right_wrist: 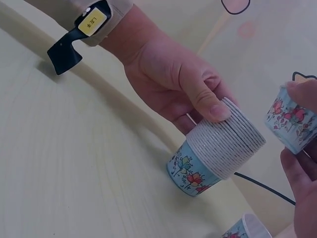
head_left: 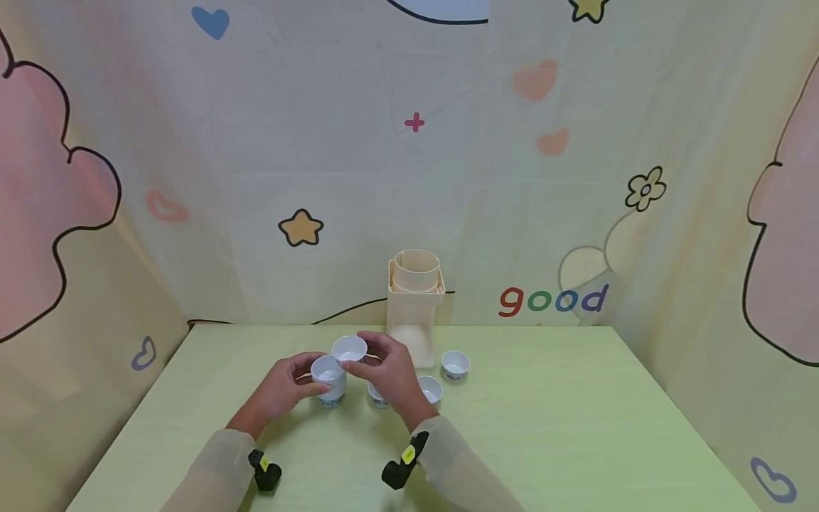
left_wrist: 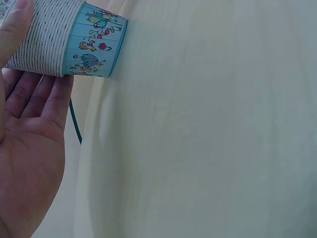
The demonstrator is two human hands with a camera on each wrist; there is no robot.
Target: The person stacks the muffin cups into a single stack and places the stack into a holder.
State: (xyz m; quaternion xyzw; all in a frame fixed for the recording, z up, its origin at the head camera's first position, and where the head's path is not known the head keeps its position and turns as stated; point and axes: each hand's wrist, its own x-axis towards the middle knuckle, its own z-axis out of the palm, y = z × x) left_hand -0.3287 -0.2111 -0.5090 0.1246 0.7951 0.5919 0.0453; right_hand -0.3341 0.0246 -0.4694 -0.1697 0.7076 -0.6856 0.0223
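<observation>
My left hand [head_left: 288, 387] grips a stack of nested paper cups [head_left: 329, 384], thumb on one side and fingers on the other. White rims pile up above a light blue base printed with flowers and birds, plain in the left wrist view on the stack [left_wrist: 49, 39]. My right hand [head_left: 395, 377] pinches one single paper cup [head_left: 349, 348] beside and slightly above the stack's mouth. In the right wrist view that single cup [right_wrist: 287, 121] is apart from the stack [right_wrist: 225, 144], and only part of my right hand [right_wrist: 307, 198] shows.
Separate cups stand upright on the pale green table [head_left: 544, 427]: one cup [head_left: 455, 365] at right, another cup [head_left: 431, 389] and a third cup [head_left: 377, 395] partly behind my right hand. A cream cup dispenser [head_left: 412, 313] rises at the back, before the patterned curtain [head_left: 358, 142].
</observation>
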